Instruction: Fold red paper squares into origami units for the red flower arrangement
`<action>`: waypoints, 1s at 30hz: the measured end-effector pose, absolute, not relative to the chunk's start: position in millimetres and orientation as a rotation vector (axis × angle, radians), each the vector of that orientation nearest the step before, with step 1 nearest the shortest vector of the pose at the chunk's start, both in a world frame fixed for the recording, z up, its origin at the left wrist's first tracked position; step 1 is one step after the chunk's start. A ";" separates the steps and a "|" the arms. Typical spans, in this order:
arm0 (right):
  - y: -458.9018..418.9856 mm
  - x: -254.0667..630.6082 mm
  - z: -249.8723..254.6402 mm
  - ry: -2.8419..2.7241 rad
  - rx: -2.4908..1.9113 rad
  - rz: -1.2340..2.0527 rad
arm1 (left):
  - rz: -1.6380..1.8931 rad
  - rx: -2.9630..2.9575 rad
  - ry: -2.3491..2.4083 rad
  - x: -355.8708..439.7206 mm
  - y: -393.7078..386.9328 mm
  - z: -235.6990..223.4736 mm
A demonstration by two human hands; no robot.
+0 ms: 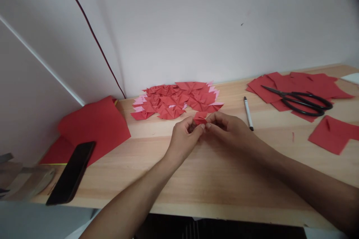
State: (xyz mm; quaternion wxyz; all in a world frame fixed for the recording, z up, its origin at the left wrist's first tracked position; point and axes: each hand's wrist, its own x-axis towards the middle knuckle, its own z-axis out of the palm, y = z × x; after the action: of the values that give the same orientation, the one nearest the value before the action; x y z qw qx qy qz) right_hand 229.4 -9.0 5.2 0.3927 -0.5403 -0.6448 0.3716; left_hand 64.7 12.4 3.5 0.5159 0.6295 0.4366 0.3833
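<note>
A small folded piece of red paper (200, 118) is pinched between both hands, just above the middle of the wooden table. My left hand (185, 134) grips its left side between thumb and fingers. On the right side, my right hand (227, 127) pinches it the same way, the two thumbs close together. Part of the paper is hidden behind the fingers. Right behind the hands lies a pile of folded red and pink paper pieces (174, 99), spread against the wall.
Black-handled scissors (303, 101) rest on red paper squares (269, 86) at the back right. A white pen (248, 114) lies near my right hand. More red paper (331, 134) sits at far right. On the left are large red sheets (95, 127) and a phone (71, 173).
</note>
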 end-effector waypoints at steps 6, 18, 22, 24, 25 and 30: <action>-10.5 228.3 2.9 -1.699 -1.369 0.894 | 0.933 1.512 1.023 64.9 13.5 3.1; -9.6 229.4 3.2 -1.743 -1.388 0.816 | 0.864 1.540 1.095 63.5 13.9 1.2; -9.2 229.2 2.8 -1.704 -1.378 0.888 | 0.923 1.591 1.066 64.0 11.5 1.5; -8.7 229.3 2.8 -1.690 -1.374 0.912 | 0.930 1.599 1.066 64.2 10.7 0.1; -8.5 229.5 2.9 -1.690 -1.364 0.917 | 0.925 1.595 1.071 64.2 10.6 -0.7; -7.3 231.8 3.5 -1.709 -1.283 0.962 | 0.868 1.474 1.025 64.4 12.0 -1.4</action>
State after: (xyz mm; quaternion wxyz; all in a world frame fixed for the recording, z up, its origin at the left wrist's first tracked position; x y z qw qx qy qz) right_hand 231.8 -7.3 3.5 0.3886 -0.5046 -0.6718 0.3783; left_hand 64.4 12.0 -1.4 0.5426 0.6209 0.4319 0.3654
